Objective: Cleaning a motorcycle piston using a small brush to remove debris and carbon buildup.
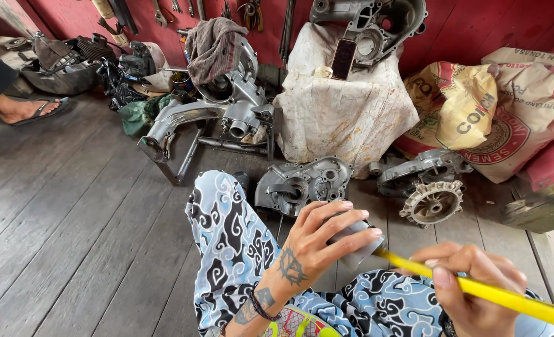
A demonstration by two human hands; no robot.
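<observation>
Left hand (314, 243) reaching up from the lower edge, wrist tattooed, fingers curling around a small grey metal cylinder (355, 244), grip clenched on it above the patterned-trouser knee (233, 231). Right hand (470, 281) coming in from the lower right corner, grip grasping a yellow rod (508, 298), rod tip entering the cylinder's open end. Sitting on a wooden plank floor (71, 237). Grey engine casing (302, 184) lying just beyond the knee. Tan printed sacks (476, 106) with red round markings leaning against the red wall at right; white sack (339, 112) standing centre, carrying another casing.
</observation>
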